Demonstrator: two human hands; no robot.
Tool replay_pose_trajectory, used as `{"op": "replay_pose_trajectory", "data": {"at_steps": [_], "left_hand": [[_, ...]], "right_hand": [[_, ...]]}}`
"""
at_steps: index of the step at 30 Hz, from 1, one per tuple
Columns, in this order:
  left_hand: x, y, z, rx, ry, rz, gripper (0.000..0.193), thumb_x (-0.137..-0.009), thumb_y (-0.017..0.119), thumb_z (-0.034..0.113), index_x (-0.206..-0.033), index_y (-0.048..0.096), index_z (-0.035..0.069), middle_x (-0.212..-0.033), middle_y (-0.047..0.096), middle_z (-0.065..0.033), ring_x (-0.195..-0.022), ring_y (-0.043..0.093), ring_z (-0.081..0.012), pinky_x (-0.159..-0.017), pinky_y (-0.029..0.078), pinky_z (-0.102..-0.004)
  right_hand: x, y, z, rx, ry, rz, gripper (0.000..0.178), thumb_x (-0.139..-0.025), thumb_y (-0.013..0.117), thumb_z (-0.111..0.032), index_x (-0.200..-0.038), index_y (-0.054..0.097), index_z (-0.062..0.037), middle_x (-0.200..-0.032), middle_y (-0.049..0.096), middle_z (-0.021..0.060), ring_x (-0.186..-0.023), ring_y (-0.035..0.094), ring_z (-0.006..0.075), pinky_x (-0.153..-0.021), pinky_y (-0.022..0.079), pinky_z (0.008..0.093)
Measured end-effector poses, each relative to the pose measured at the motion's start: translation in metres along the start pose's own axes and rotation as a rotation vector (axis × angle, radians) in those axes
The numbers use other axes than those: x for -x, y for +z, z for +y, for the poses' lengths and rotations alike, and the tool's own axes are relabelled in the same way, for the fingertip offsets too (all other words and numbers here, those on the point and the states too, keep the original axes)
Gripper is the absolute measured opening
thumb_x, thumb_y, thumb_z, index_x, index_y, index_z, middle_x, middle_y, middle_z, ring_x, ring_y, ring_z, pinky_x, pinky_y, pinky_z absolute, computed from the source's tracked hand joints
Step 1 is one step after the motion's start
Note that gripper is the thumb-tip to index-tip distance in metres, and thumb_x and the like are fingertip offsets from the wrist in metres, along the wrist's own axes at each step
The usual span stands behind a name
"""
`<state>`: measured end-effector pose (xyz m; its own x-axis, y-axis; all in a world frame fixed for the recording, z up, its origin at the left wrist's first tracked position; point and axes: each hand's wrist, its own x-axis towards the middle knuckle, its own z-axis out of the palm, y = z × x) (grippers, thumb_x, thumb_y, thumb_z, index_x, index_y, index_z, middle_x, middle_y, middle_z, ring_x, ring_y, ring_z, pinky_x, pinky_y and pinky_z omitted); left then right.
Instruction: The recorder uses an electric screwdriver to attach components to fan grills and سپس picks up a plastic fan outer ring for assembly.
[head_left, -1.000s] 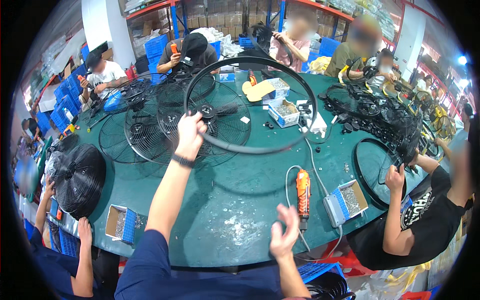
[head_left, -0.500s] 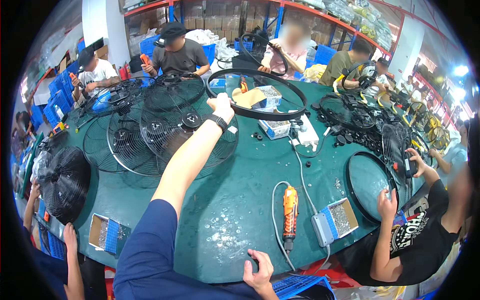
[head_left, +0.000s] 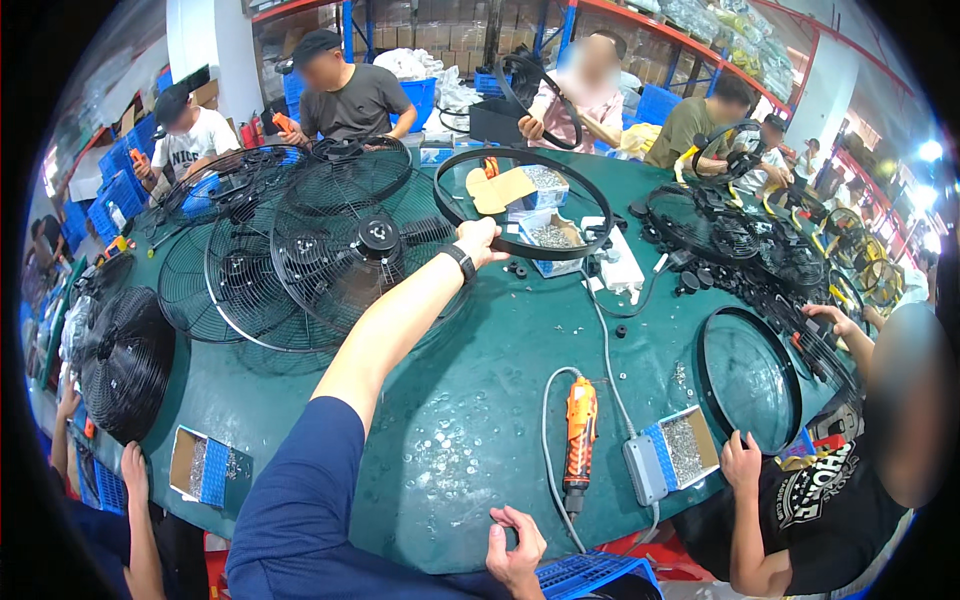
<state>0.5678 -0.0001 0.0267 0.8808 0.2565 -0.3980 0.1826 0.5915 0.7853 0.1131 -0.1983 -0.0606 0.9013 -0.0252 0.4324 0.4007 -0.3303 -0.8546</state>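
My left hand reaches across the table, its fingers closed on the near-left rim of a large black plastic ring. The ring is held over screw boxes, and a tan cardboard piece shows through it. Close to the table's front edge, my right hand is curled, thumb and fingers nearly together around something small and dark that I cannot make out. An orange power screwdriver with a grey cable lies to the right of that hand. Left of the ring, black wire fan guards lie overlapping.
A grey adapter box sits beside a box of screws; another screw box stands at the left. A second black ring lies near a co-worker's hand. Black parts are heaped at the right. Several co-workers sit around the table.
My left hand has come slightly nearer and to the right, and the ring's near side hangs lower. The co-worker at the right has leaned in and moved their hands. My right hand is almost unchanged.
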Motion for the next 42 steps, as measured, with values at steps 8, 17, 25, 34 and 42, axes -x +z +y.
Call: {"op": "replay_pose_trajectory", "data": {"at_steps": [8, 17, 25, 34, 42], "left_hand": [[-0.021, 0.001, 0.006, -0.256, 0.413, 0.133, 0.018, -0.077, 0.055, 0.001, -0.088, 0.044, -0.008, -0.077, 0.05, -0.0108, -0.054, 0.055, -0.0208, -0.036, 0.05, -0.0339], [0.002, -0.031, 0.006, -0.312, 0.178, -0.201, 0.021, -0.087, 0.043, 0.009, -0.107, 0.042, 0.001, -0.093, 0.051, -0.0124, -0.075, 0.06, -0.0292, -0.064, 0.055, -0.0405], [0.168, -0.099, -0.074, -0.759, 0.089, -0.778, 0.044, -0.084, 0.057, 0.004, -0.125, 0.046, -0.006, -0.097, 0.061, -0.01, -0.076, 0.063, -0.0148, -0.062, 0.052, -0.0257], [0.297, -0.194, -0.095, -1.577, 0.459, -0.939, 0.057, -0.077, 0.067, 0.021, -0.125, 0.048, -0.003, -0.146, 0.021, -0.0266, -0.136, 0.022, -0.0374, -0.11, 0.021, -0.0444], [0.288, -0.174, -0.109, -1.599, 0.582, -0.89, 0.05, -0.074, 0.067, 0.015, -0.118, 0.051, -0.002, -0.143, 0.026, -0.0278, -0.134, 0.027, -0.0382, -0.109, 0.022, -0.0508]], "right_hand": [[0.001, 0.001, -0.002, -0.036, 0.084, 0.0, 0.026, -0.074, 0.06, 0.003, -0.099, 0.057, 0.0068, -0.085, 0.066, 0.0171, -0.07, 0.065, 0.0225, -0.066, 0.052, 0.0298], [0.001, 0.006, -0.001, -0.074, 0.114, 0.01, 0.024, -0.075, 0.06, 0.004, -0.099, 0.057, 0.0064, -0.085, 0.066, 0.0167, -0.069, 0.065, 0.0218, -0.065, 0.052, 0.0294], [-0.005, 0.0, 0.008, -0.053, 0.103, 0.05, 0.024, -0.077, 0.06, 0.002, -0.101, 0.057, 0.0051, -0.085, 0.066, 0.016, -0.068, 0.065, 0.0213, -0.064, 0.052, 0.0291], [0.009, 0.004, -0.006, -0.142, 0.044, 0.072, 0.022, -0.079, 0.059, 0.005, -0.101, 0.058, 0.0051, -0.086, 0.067, 0.0156, -0.074, 0.066, 0.0205, -0.066, 0.053, 0.0285], [0.043, -0.03, -0.023, 0.021, -0.117, 0.295, 0.01, -0.076, 0.058, 0.005, -0.085, 0.062, 0.0022, -0.074, 0.063, 0.012, -0.061, 0.061, 0.0219, -0.056, 0.048, 0.03]]}}
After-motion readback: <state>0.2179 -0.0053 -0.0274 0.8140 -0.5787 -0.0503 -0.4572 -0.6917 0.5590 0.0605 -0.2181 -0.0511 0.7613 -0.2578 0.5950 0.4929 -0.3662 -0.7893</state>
